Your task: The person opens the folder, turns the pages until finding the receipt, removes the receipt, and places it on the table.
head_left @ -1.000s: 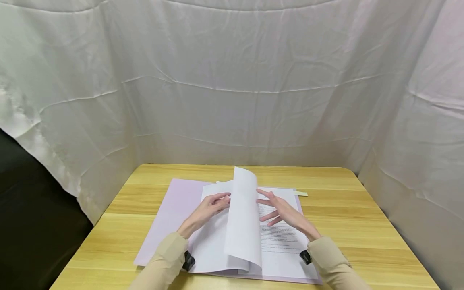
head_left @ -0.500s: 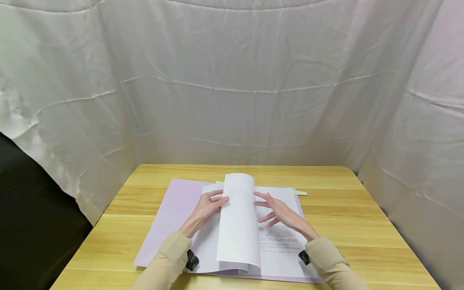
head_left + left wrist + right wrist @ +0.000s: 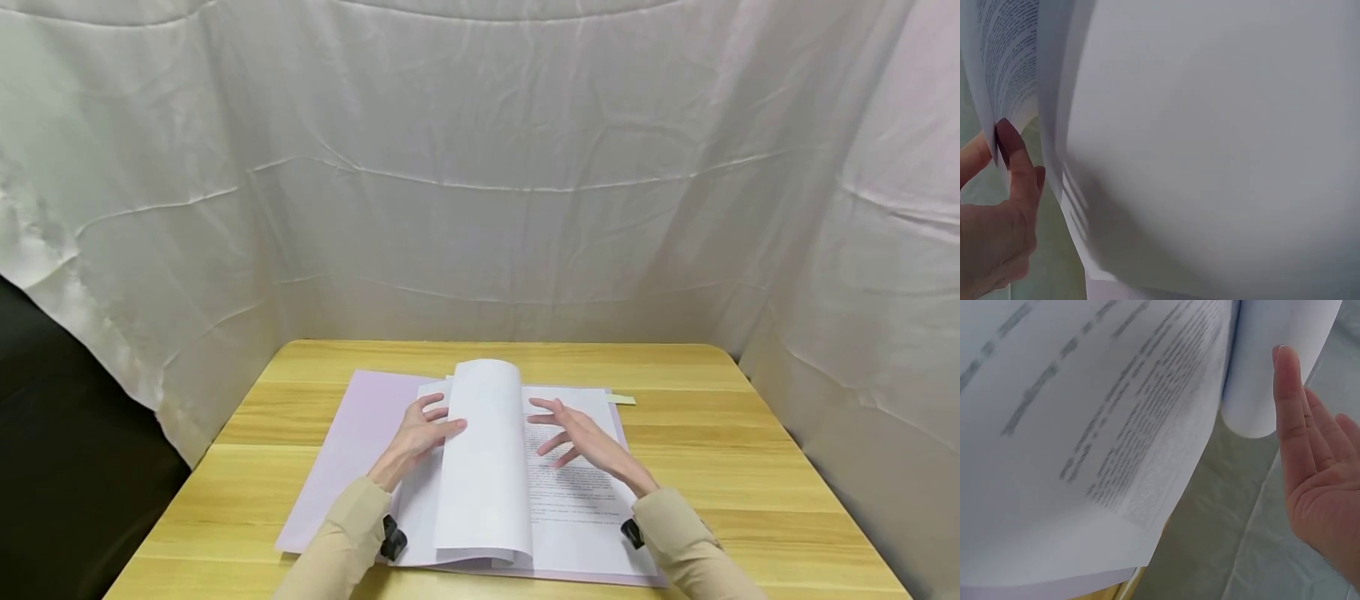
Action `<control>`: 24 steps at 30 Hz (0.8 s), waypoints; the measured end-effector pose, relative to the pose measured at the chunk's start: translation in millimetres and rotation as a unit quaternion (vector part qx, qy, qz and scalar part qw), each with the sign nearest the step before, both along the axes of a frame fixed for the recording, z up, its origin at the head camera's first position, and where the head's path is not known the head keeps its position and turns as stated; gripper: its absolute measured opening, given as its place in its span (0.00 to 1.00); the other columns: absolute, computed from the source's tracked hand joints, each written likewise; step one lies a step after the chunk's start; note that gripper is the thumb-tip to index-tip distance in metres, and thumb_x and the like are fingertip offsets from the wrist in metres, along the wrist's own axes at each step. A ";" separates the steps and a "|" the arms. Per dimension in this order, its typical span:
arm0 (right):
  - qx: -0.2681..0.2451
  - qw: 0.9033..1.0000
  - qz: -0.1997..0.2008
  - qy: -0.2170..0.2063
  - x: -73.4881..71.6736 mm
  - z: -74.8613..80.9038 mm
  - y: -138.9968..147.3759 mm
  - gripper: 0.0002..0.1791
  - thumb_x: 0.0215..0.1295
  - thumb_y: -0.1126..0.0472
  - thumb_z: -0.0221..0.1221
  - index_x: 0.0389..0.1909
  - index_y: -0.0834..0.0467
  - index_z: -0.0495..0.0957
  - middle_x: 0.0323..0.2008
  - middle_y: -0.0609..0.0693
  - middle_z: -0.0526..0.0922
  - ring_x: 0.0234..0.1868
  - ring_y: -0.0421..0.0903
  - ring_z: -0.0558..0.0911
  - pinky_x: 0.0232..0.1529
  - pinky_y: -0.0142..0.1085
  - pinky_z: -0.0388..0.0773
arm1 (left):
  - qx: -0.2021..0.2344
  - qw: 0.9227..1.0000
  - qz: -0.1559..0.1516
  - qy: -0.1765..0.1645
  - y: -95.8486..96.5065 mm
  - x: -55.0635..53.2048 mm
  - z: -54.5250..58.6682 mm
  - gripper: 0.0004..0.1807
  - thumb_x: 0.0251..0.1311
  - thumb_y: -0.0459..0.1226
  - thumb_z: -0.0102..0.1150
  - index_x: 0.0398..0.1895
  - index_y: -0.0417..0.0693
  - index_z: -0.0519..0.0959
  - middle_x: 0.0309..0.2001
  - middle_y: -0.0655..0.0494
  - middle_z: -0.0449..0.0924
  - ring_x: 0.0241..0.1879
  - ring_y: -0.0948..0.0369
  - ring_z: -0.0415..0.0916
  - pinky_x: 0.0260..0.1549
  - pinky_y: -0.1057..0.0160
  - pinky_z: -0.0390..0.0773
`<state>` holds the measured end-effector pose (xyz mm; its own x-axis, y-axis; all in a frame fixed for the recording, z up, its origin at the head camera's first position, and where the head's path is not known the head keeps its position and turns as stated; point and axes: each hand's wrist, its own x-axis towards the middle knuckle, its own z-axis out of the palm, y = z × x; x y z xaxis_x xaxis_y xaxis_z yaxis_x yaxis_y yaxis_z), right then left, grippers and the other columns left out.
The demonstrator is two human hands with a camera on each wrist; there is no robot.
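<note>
A lilac folder (image 3: 348,442) lies open on the wooden table with a stack of white paper in it. One white sheet (image 3: 482,467) curls up and over towards the left, its blank back facing up. My left hand (image 3: 417,433) pinches the free edge of this sheet between thumb and fingers; print shows on its inner side in the left wrist view. My right hand (image 3: 588,437) hovers over the printed page (image 3: 577,504) with fingers spread, holding nothing. In the right wrist view its straight fingers (image 3: 1288,394) overlap the curled sheet (image 3: 1254,381).
A pale tab (image 3: 622,399) sticks out past the folder's upper right edge. Bare wooden table (image 3: 750,500) surrounds the folder. Grey curtains (image 3: 525,208) hang behind and at both sides, with a dark area (image 3: 67,450) at lower left.
The lifted sheet has moved left and folded lower. My left hand has drawn left with it, thumb now on the sheet's face. My right hand has stayed nearly still, now apart from the curl.
</note>
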<state>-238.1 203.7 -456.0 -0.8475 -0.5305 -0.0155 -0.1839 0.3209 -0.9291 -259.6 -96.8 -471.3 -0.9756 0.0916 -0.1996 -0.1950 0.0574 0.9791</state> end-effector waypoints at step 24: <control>0.052 0.997 -0.049 0.031 -17.6 -10.8 27.8 0.31 0.83 0.50 0.38 0.72 0.72 0.60 0.61 0.75 0.76 0.49 0.64 0.86 0.56 0.57 0.81 | -0.186 0.982 0.021 0.038 -34.7 -2.3 -12.4 0.46 0.52 0.35 0.75 0.72 0.35 0.59 0.49 0.33 0.78 0.46 0.50 0.76 0.50 0.52 0.77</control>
<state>-255.6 231.5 -466.7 -0.8960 -0.4439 -0.0131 -0.2025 0.4346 -0.8776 -261.9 -131.5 -483.8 -0.9904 -0.0148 -0.1372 -0.1313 0.4064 0.9042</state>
